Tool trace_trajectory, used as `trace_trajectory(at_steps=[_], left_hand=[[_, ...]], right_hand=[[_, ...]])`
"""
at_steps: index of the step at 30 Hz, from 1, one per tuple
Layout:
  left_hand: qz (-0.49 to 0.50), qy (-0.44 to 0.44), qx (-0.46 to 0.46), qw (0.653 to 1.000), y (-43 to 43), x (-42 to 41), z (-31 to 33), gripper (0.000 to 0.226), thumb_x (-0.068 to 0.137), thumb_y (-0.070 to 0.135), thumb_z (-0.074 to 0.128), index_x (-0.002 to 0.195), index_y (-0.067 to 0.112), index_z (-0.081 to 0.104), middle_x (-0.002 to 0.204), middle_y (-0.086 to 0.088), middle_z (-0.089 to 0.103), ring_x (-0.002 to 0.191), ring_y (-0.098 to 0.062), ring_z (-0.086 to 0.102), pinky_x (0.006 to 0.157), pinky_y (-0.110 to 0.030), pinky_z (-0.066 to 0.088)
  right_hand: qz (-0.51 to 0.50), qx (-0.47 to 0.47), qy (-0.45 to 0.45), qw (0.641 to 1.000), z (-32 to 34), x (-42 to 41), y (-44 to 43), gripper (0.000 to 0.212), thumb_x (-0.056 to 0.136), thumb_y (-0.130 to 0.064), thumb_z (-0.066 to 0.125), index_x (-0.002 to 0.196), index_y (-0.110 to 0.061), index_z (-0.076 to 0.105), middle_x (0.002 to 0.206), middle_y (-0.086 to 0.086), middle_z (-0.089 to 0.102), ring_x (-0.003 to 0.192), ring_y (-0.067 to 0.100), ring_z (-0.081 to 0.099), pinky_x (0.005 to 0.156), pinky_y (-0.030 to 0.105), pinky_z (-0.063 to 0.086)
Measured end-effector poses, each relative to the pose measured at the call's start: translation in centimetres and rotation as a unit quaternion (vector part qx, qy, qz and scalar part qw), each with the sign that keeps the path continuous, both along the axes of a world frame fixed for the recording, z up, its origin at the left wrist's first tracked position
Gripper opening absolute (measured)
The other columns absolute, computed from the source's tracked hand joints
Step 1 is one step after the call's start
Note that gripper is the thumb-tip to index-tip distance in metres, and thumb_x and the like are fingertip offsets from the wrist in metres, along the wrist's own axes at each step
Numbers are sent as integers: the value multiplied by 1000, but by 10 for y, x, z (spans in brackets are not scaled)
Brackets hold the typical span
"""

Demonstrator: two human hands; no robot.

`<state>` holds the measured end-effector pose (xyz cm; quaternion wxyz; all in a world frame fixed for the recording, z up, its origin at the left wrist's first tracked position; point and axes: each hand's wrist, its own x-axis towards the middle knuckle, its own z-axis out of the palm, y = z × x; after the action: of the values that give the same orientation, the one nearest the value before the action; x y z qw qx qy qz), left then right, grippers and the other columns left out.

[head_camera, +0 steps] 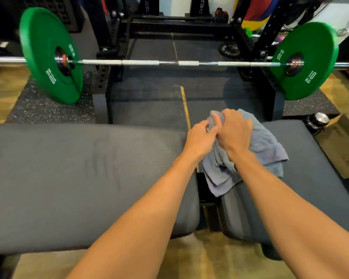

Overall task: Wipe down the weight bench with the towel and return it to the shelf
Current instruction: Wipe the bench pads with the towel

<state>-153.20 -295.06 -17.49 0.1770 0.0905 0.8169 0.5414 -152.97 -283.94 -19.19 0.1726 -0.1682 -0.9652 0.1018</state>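
Note:
A dark grey padded weight bench [79,168] lies across the view, its long back pad on the left and the seat pad [310,168] on the right, with a gap between them. A grey-blue towel [264,146] lies bunched on the seat pad by the gap. My right hand [235,133] presses down on the towel's top, fingers closed over a fold. Beside it, my left hand [200,137] pinches the towel's left edge. No shelf is in view.
A barbell [169,62] with a green 10 kg plate [48,55] at each end sits across a black rack [117,37] beyond the bench. Dark rubber mats cover the floor under it. A black knob [318,119] and a brown mat [343,150] lie at the right.

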Motion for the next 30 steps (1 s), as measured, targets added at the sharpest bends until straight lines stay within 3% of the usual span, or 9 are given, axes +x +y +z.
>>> trace_trajectory(at_steps=[2,5,7,9,12,22,27,30], left_hand=[[30,51,3,998,-29,-1,14,24,89,19,53,103,8,68,102,-8,71,88,-17,60,70,-24,39],[60,91,-31,994,-91,-14,28,29,81,19,58,108,15,68,106,0,71,95,-12,61,68,-10,38],[71,71,-108,989,-129,-27,25,24,83,22,55,104,16,66,104,-3,70,99,-19,61,79,-23,44],[67,52,-202,976,-159,-33,15,26,87,22,48,109,17,62,109,-6,67,108,-28,58,91,-37,45],[23,90,-270,958,-180,-31,-2,37,93,25,43,127,18,53,128,-7,59,121,-30,48,98,-43,32],[-58,253,-159,953,-221,-29,-26,32,97,21,43,123,12,59,125,-5,63,116,-25,55,107,-40,29],[-30,266,-111,957,-217,-47,-46,33,97,22,42,122,10,59,123,-4,64,112,-20,53,103,-29,28],[-29,281,-130,951,-215,-53,-55,39,93,25,39,124,9,57,123,-6,63,111,-22,53,99,-28,28]], right_hand=[[-17,-92,62,994,15,9,-31,34,97,-47,39,80,-18,47,90,6,61,89,30,53,78,46,32],[14,-132,73,989,36,12,-86,39,96,-53,35,90,-20,56,99,5,61,100,31,50,77,47,31],[44,-107,-24,993,38,13,-114,48,94,-60,31,106,-25,61,113,3,59,110,31,47,83,52,32],[72,-55,-138,986,24,16,-135,56,91,-67,28,125,-30,54,129,3,52,121,31,40,91,60,29],[60,21,-139,988,5,20,-148,56,91,-67,31,126,-27,50,129,2,52,121,28,40,91,58,30],[-14,100,-55,993,-7,121,-184,36,90,-58,37,91,-29,58,87,-8,61,85,21,51,72,39,22],[-44,145,1,988,-21,53,-179,33,91,-47,44,81,-19,60,73,0,60,76,27,54,71,42,32],[-32,135,-22,990,-27,-9,-171,36,93,-48,38,88,-19,60,81,2,62,82,29,53,72,43,30]])
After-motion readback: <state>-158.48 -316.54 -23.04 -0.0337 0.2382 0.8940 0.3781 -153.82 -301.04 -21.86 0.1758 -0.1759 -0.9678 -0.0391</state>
